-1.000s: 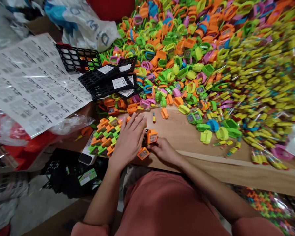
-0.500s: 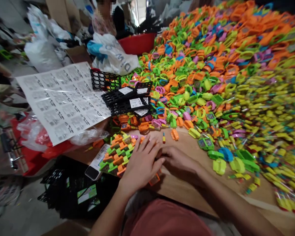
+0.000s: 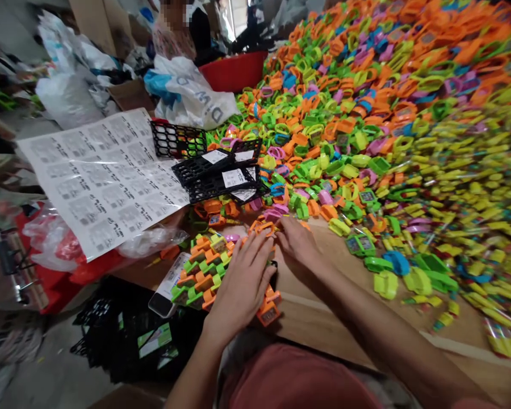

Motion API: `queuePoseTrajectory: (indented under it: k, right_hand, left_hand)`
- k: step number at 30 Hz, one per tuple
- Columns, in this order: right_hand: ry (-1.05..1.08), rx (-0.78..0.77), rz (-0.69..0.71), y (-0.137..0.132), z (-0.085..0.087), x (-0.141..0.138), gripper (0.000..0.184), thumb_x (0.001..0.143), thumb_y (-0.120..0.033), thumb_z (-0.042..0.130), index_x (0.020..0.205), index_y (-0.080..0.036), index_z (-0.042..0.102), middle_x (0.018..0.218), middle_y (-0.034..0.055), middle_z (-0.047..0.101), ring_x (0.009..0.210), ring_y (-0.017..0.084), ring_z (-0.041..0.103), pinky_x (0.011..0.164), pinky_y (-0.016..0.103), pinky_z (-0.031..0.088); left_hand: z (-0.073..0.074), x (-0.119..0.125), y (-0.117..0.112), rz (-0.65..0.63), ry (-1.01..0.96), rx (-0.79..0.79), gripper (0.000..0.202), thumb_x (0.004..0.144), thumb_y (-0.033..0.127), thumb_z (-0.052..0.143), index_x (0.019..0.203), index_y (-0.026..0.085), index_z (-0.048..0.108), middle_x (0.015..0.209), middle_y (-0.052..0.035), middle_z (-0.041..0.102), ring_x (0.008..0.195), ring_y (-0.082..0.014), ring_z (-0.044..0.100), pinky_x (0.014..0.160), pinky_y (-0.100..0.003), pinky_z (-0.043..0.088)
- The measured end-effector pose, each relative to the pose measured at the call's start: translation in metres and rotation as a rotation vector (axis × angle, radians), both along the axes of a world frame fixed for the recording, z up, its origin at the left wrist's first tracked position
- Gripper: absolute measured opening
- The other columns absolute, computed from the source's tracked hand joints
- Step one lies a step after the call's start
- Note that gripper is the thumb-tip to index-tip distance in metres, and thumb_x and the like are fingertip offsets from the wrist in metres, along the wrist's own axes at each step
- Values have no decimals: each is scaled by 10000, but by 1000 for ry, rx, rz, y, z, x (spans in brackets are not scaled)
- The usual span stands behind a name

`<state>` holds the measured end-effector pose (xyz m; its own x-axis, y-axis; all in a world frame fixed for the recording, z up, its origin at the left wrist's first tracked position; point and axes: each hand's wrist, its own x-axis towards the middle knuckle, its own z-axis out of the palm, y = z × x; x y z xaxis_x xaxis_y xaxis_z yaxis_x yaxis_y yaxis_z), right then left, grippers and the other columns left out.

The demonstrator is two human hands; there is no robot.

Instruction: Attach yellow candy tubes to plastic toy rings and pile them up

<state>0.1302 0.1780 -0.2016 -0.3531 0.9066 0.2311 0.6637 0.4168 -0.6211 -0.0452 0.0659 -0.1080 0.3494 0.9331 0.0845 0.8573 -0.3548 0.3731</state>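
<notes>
My left hand (image 3: 243,281) lies nearly flat with fingers stretched over a packed block of plastic toy watches (image 3: 204,272) in orange, green and yellow. More orange toy watches (image 3: 269,312) of this block show below its thumb, and a bit of black edge shows beside them. My right hand (image 3: 298,241) is just right of the left fingertips, its fingers bent and close together by loose orange toy watches (image 3: 262,225). What is between the right fingertips is hidden. Under the block's left side lies a phone (image 3: 164,304).
A large heap of colourful toy watches (image 3: 323,125) covers the table's back and right, with yellow pencil-like sticks (image 3: 464,210) beside it. Black mesh trays (image 3: 217,173) and a sticker sheet (image 3: 102,176) lie left. Behind stand a red basin (image 3: 234,71) and a person (image 3: 174,34).
My right hand has moved forward, away from my body, to the loose orange toy watches. The left hand stays over the block, its fingers slightly shifted. The view has turned slightly.
</notes>
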Motion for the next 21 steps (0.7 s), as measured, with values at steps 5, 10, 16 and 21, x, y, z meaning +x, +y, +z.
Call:
queuePoseTrajectory:
  k: [5,10,16,21]
  right_hand:
    - [406,-241,39,-45,5,36,175,923,-327,642,994,-166,640,951,64,636,881,215,573,814,320,469]
    - [797,-727,134,-83,-1,23,318,872,-384,697,1077,-165,591,811,2,581,675,144,520,639,250,462]
    - [713,-543,328,-95,-7,10,69,909,-193,502,951,-175,554,866,19,589,768,144,545,742,254,481]
    - [507,-98,382,-100,-23,8,239,836,-23,400,941,-183,544,908,64,609,833,187,546,822,311,488]
  left_hand:
    - [-2,-4,1,2,-33,35,507,1085,319,329,1582,223,343,1685,-82,306,1597,-220,200,1325,-519,205]
    - [-1,-4,3,-12,8,36,496,1075,297,328,1568,263,376,1656,-46,372,1599,-241,190,1320,-541,205]
    - [0,-4,3,-10,41,26,502,1069,274,315,1566,257,386,1614,-40,443,1596,-246,195,1313,-561,209]
    - [-1,-1,5,21,33,6,492,1080,311,299,1544,195,418,1586,-73,477,1573,-255,255,1312,-546,228]
